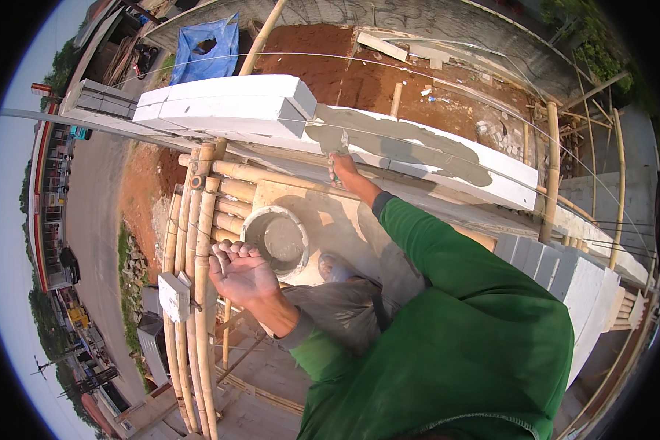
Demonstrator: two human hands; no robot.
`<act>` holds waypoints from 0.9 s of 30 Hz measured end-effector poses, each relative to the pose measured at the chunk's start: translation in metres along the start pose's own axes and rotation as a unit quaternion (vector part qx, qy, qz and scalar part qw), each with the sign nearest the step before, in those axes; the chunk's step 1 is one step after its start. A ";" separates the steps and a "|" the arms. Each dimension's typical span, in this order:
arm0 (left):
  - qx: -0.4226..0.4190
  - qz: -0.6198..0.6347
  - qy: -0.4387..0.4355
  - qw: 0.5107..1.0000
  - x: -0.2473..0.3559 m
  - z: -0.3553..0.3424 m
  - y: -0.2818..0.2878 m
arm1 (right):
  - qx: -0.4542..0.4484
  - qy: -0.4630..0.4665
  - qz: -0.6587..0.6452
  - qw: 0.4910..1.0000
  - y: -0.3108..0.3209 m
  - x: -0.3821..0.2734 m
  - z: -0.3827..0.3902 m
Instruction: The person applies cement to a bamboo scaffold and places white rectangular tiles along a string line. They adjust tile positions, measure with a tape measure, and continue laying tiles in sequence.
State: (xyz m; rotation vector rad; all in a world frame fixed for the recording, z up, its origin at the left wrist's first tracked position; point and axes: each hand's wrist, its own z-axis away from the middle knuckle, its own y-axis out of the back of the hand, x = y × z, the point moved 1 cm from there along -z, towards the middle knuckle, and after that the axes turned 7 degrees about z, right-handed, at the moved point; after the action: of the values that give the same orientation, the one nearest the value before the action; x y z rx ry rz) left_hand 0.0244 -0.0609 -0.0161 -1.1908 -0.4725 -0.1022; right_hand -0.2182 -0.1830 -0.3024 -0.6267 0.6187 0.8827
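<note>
My right hand (342,170) is closed round the handle of a trowel (345,139), whose blade rests at the wet grey mortar (403,139). The mortar lies spread along the top of a white block wall (510,176). Left of the trowel, a raised course of white blocks (220,106) stands on the same wall. My left hand (242,273) is palm up with its fingers slightly curled, and nothing lies in it. Just beyond that hand is a round bucket (306,242) with grey mortar inside.
Lashed bamboo poles (202,308) form the scaffold at my left, with a small white block piece (174,295) against them. A thin string line (447,73) crosses above the wall. Stacked blocks (543,271) stand at my right. An upright bamboo pole (552,169) rises beyond them.
</note>
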 end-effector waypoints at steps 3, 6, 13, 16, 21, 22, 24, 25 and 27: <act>-0.023 0.012 -0.002 1.000 -0.001 -0.002 0.002 | 0.009 0.008 0.101 0.995 -0.020 -0.020 -0.012; -0.026 0.004 0.007 1.000 -0.005 -0.001 0.002 | 0.016 0.009 0.224 0.974 -0.015 -0.046 -0.014; -0.004 -0.013 0.003 1.000 -0.011 0.001 0.000 | 0.187 0.073 0.371 0.907 -0.011 -0.037 0.013; -0.032 -0.020 0.019 0.999 -0.009 -0.002 0.004 | 0.115 0.026 0.311 0.943 -0.033 -0.020 0.009; -0.030 -0.041 0.021 0.998 -0.008 -0.008 0.012 | 0.070 0.050 0.340 0.936 -0.054 -0.032 0.008; -0.030 -0.045 0.019 0.998 -0.007 -0.009 0.012 | 0.072 0.040 0.344 0.935 -0.051 -0.036 0.013; -0.033 -0.039 0.017 0.999 -0.007 -0.010 0.010 | 0.087 0.017 0.337 0.937 -0.033 -0.044 0.025; -0.034 -0.030 0.017 0.999 -0.007 -0.009 0.009 | 0.092 0.002 0.338 0.936 -0.020 -0.046 0.032; -0.054 -0.014 0.057 0.997 -0.008 -0.007 0.004 | 0.116 0.016 0.348 0.930 0.012 -0.044 0.049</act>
State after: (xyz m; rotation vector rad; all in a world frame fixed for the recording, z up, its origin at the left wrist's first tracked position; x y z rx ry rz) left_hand 0.0202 -0.0667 -0.0250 -1.2772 -0.3871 -0.2223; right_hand -0.2386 -0.1648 -0.2414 -0.1936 0.9862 1.4327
